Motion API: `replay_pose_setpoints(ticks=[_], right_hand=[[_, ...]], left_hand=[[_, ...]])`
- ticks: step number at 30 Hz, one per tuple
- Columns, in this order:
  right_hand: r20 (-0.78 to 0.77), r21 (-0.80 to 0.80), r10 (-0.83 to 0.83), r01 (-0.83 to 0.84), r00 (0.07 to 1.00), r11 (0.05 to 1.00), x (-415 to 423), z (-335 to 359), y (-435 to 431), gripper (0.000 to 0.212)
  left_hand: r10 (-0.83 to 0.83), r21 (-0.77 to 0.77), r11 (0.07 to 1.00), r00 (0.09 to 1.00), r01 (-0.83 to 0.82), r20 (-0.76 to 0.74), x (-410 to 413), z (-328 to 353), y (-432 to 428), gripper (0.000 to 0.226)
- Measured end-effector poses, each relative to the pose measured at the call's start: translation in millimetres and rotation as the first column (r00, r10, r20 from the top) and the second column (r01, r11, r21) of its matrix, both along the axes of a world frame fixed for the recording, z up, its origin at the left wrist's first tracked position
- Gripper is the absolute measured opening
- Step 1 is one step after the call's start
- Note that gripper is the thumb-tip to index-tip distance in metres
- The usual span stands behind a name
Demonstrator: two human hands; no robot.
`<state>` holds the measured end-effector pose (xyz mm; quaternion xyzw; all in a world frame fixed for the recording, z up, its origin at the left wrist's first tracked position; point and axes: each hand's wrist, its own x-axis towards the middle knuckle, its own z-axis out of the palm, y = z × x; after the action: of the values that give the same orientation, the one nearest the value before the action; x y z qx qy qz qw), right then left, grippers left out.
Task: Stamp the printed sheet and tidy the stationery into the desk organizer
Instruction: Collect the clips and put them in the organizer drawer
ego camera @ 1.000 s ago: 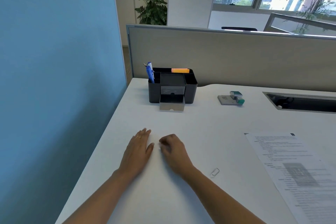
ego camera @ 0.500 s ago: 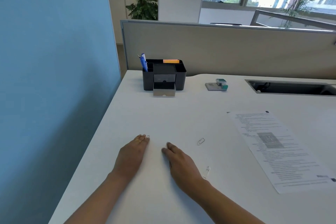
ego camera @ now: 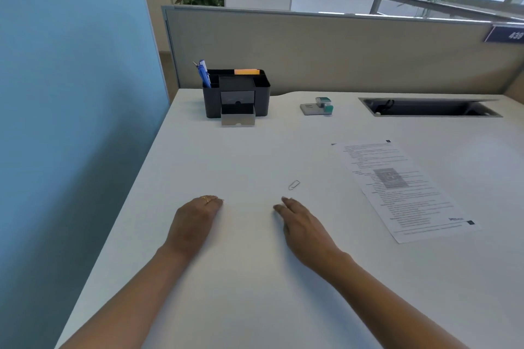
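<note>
My left hand (ego camera: 195, 221) and my right hand (ego camera: 303, 227) both lie palm down on the white desk (ego camera: 255, 278), a little apart, holding nothing. A metal paperclip (ego camera: 294, 185) lies just beyond my right fingertips, not touched. The printed sheet (ego camera: 402, 187) lies to the right of my right hand. At the back stands the black desk organizer (ego camera: 262, 93), its small lower drawer (ego camera: 238, 119) pulled out. It holds a blue pen (ego camera: 203, 72) and orange sticky notes (ego camera: 246, 72). A grey and green stamp (ego camera: 317, 106) sits to its right.
A blue wall (ego camera: 71, 93) runs along the desk's left edge and a beige partition (ego camera: 340, 51) along the back. A recessed cable tray (ego camera: 428, 107) is open at the back right.
My right hand has uncurled and now lies flat, and my hands have drawn further apart. A second paperclip seen by my right wrist is out of sight. The view has shifted.
</note>
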<state>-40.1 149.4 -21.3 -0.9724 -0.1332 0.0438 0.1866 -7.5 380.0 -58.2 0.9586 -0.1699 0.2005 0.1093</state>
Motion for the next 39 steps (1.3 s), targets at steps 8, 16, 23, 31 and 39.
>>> replay_pose_setpoints(ticks=[8,16,23,31,39], right_hand=[[-0.157,-0.049,-0.034,0.027,0.987,0.998,-28,6,-9,0.051],[0.065,-0.169,0.011,0.0,0.998,0.986,-34,-2,-9,0.045],[0.145,-0.317,0.096,-0.046,0.985,0.947,-24,-7,-11,0.03],[0.146,-0.361,0.058,-0.001,0.988,0.933,-13,6,6,0.038],[-0.493,0.545,-0.262,0.529,0.83,0.651,27,20,-10,0.008]], left_hand=[[0.075,0.148,0.987,0.995,-0.065,-0.065,3,-4,-5,0.043],[0.097,0.213,0.975,0.982,-0.061,-0.163,-2,13,-16,0.025],[-0.029,0.222,0.974,0.994,0.053,-0.109,2,17,-18,0.085],[-0.009,0.312,0.95,0.999,0.024,-0.05,4,29,-22,0.082],[-0.023,0.257,0.966,1.0,0.025,-0.011,7,22,-21,0.094]])
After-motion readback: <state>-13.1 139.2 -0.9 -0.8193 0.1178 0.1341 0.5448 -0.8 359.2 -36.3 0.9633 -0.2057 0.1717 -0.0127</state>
